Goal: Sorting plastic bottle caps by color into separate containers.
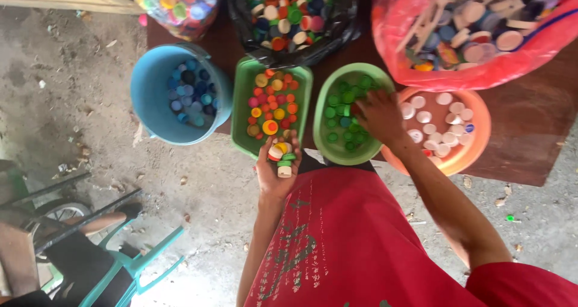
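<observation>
We held a small stack of bottle caps [282,157] in our cupped left hand [276,173], just below the green tray [243,111]. Tilting that palm could have spilled them. Our right hand [379,115] reached, fingers spread, into the green bowl [323,143].

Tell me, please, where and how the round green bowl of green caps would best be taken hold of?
Probably by the rim of the green bowl on its left side, where the lip shows bare. The right hand reaches into the bowl from the right and the orange bowl crowds that side. The left hand holds a few caps.
</observation>
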